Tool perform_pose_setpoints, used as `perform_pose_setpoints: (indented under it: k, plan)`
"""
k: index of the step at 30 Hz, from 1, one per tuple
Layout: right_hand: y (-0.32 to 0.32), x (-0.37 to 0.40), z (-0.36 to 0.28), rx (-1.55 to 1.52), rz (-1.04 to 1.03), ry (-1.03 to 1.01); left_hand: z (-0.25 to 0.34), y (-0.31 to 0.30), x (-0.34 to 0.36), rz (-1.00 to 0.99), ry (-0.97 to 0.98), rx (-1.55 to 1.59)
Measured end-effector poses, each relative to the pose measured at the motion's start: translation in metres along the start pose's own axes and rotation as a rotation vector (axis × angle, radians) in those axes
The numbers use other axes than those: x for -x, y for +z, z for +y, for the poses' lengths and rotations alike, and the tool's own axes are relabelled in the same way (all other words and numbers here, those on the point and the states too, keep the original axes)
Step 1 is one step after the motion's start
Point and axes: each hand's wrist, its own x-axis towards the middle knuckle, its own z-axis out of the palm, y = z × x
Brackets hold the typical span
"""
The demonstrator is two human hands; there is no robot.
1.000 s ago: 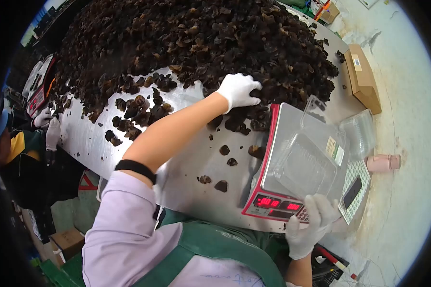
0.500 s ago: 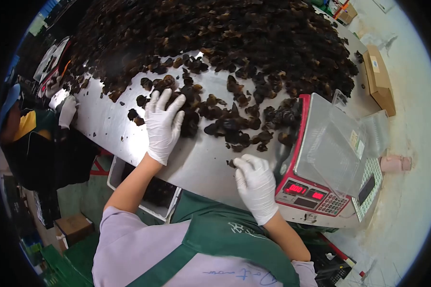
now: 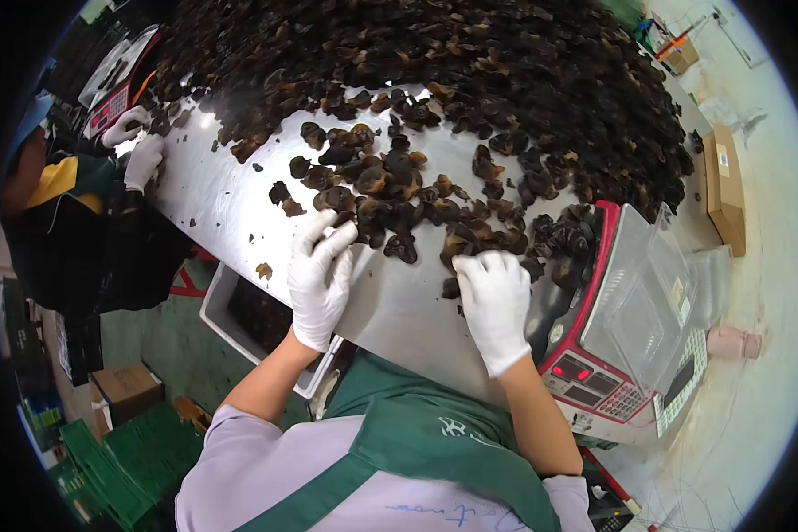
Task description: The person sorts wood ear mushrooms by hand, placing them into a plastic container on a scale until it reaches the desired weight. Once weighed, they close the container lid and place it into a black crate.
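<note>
Dark brown, curled fungus-like pieces [image 3: 390, 177] lie scattered over the metal table [image 3: 372, 306], in front of a large heap [image 3: 434, 53] of the same. My left hand [image 3: 321, 279], in a white glove, is at the near-left edge of the scattered pieces, fingers bent and somewhat apart, with nothing visible in it. My right hand [image 3: 494, 310], also gloved, is at the near side of a cluster, fingers bent down and together; whatever they hold is hidden. Right of it stands a red scale [image 3: 585, 377] with clear plastic boxes [image 3: 643, 301] on top.
Beyond the table's left end, a co-worker's gloved hands [image 3: 142, 160] are near another red scale [image 3: 111, 106]. A white bin [image 3: 230, 332] sits below the near edge. On the right are a cardboard box [image 3: 724, 191] and a pink object [image 3: 733, 343] by the wall.
My left hand has drawn back from the pieces toward the near edge. My right hand has moved up against the cluster. The view has shifted, and the pieces by my left hand lie differently.
</note>
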Motion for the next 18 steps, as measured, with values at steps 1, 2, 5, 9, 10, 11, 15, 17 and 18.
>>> perform_pose_setpoints:
  k: [1,2,5,9,10,11,15,17,18]
  plan:
    - [-0.004,0.008,0.000,0.028,-0.015,0.014,-0.007,0.000,0.007,-0.030,0.016,0.017]
    - [-0.009,0.016,0.002,0.050,-0.041,0.024,-0.011,-0.002,0.008,-0.035,0.010,-0.026]
    - [-0.018,0.022,0.010,0.082,-0.074,0.059,-0.019,-0.002,-0.004,-0.064,-0.054,-0.100]
    - [-0.026,-0.002,-0.002,0.070,0.003,0.072,0.007,0.015,-0.051,-0.106,-0.022,-0.136]
    - [-0.027,-0.012,-0.010,0.032,-0.006,0.072,0.002,0.024,-0.049,-0.200,0.044,-0.056]
    - [-0.025,-0.017,-0.013,-0.017,-0.019,0.045,-0.002,0.033,-0.047,-0.289,0.110,0.020]
    - [-0.020,-0.026,-0.024,-0.103,-0.009,0.016,0.033,0.053,0.001,-0.473,0.312,0.029]
    - [-0.016,-0.022,-0.023,-0.119,-0.047,0.008,0.041,0.050,0.015,-0.382,0.361,-0.060]
    - [-0.012,-0.017,-0.021,-0.125,-0.065,0.005,0.047,0.039,0.013,-0.351,0.306,-0.007]
